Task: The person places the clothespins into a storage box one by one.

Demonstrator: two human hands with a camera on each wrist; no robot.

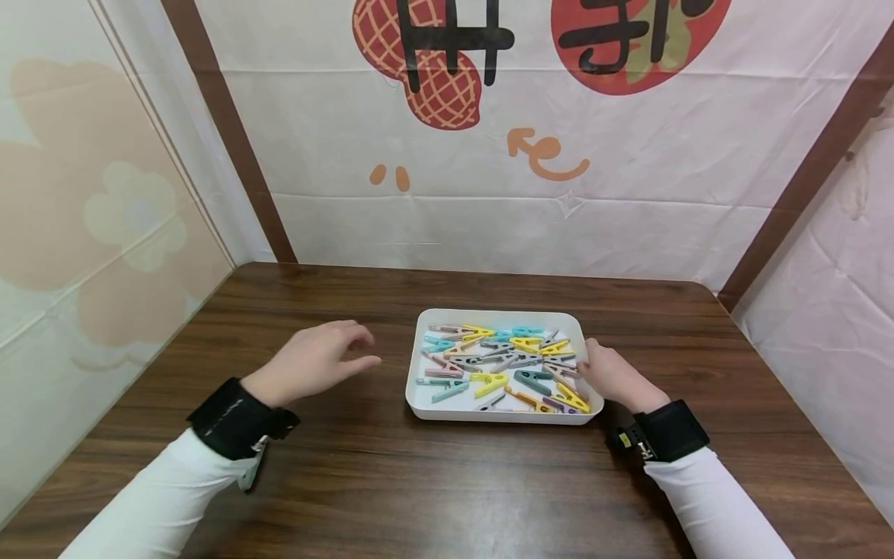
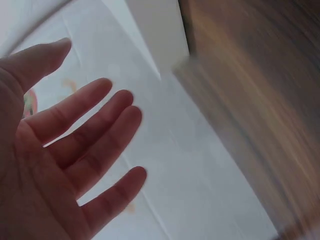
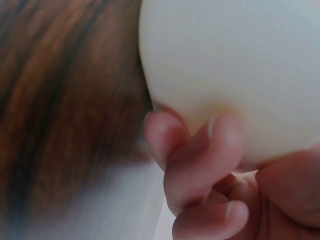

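A shallow white tray (image 1: 489, 416) sits on the table, with many plastic clothespins (image 1: 489, 379) spread over its bottom in yellow, teal, grey, pink, orange and purple. At the tray's right side, my right hand (image 1: 618, 376) grips the rim. In the right wrist view its curled fingers (image 3: 210, 155) press against the outer wall of the tray (image 3: 225, 60). My left hand (image 1: 314, 361) hovers to the left of the tray, apart from it and holding nothing. The left wrist view shows that palm (image 2: 45, 185) with fingers spread and loosely bent.
The dark wood-grain table (image 1: 419, 497) runs back to a white printed cloth wall (image 1: 447, 225). Cloth panels also stand along the left and right sides. Black bands (image 1: 237, 419) with small devices circle both wrists.
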